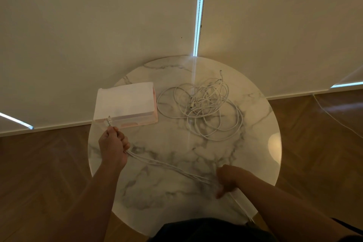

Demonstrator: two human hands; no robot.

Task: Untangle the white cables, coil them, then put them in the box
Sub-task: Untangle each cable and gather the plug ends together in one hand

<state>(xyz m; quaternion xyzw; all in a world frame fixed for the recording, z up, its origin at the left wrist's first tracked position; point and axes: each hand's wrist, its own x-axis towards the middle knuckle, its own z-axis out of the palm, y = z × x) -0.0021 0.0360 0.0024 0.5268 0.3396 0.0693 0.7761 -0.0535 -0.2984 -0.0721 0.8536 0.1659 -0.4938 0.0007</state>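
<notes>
Holds white cable strands (pixel 167 163) stretched between tightly curled left hand (pixel 114 147) and curled right hand (pixel 227 180); could spill loops off the table (pixel 176 202) edge on any slackening.

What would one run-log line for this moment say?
left hand grips white cable strands | right hand holds same strands, stretched between hands | tangle lies on table beside box

A round marble table (pixel 176 143) seen from above. The left hand (pixel 114 148) grips several strands of white cable (pixel 167 165), stretched across to the right hand (pixel 228 180), which pinches them. A tangled pile of cables (pixel 204 104) lies beside a white box (pixel 125 104).
</notes>
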